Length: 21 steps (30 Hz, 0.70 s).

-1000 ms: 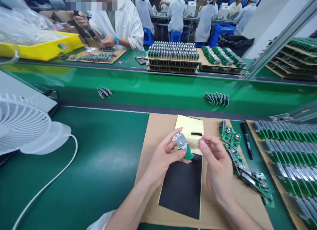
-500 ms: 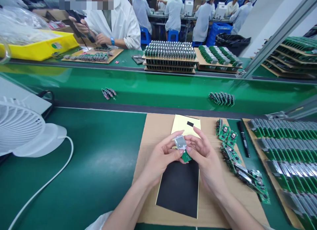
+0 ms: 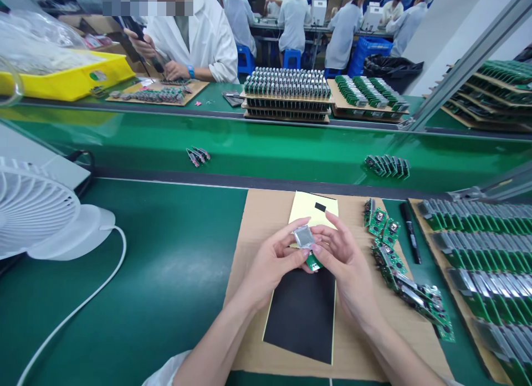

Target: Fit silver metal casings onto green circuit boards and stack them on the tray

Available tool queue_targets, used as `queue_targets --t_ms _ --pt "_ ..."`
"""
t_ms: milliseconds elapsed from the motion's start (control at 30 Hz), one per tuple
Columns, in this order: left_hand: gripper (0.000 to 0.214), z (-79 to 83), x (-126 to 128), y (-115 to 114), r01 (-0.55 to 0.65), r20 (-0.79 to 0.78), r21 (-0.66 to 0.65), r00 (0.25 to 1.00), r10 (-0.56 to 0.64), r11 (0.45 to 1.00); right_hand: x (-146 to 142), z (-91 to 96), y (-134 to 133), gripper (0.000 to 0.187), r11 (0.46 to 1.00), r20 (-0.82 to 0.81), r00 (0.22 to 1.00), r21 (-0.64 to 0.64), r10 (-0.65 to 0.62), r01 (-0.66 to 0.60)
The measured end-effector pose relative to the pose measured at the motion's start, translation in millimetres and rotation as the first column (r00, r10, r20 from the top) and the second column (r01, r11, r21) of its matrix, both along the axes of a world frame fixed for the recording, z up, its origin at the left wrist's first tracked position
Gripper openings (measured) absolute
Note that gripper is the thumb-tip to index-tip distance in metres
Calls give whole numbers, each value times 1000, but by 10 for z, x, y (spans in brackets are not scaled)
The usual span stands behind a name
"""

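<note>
My left hand and my right hand meet over a brown cardboard sheet, both pinching one small green circuit board with a silver metal part on top. Under my hands lies a yellow backing sheet whose lower part is covered in black foam. A single small black strip remains on the yellow part. A row of loose green boards lies just right of my right hand.
A black marker and a cardboard tray of boards lie to the right. A white fan with its cable stands left. Board clusters ride the green belt. Across it, a person in a white coat works beside stacked trays.
My right hand came in from the right and joined the left on the board. The long black strip on the yellow sheet is now a short one. Boards on the belt drifted right.
</note>
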<state>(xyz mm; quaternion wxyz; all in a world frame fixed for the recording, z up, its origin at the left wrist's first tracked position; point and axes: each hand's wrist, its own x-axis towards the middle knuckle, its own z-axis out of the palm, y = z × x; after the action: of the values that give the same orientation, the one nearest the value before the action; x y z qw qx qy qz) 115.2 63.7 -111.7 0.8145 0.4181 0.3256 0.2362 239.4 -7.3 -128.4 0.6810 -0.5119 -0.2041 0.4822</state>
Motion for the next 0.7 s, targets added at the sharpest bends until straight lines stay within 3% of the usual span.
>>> queue_targets --t_ms 367,600,700 --pt "57 18 10 -10 -21 -43 5 999 22 1000 -1 -6 -10 60 1000 67 998 10 -1 0" --pt "41 -5 22 -18 1 -64 36 998 1 999 11 -3 -14 58 1000 40 999 -18 13 -13" --pt "38 -14 17 -7 -5 -51 -8 999 5 1000 16 4 -9 61 999 1 1000 -47 16 -16"
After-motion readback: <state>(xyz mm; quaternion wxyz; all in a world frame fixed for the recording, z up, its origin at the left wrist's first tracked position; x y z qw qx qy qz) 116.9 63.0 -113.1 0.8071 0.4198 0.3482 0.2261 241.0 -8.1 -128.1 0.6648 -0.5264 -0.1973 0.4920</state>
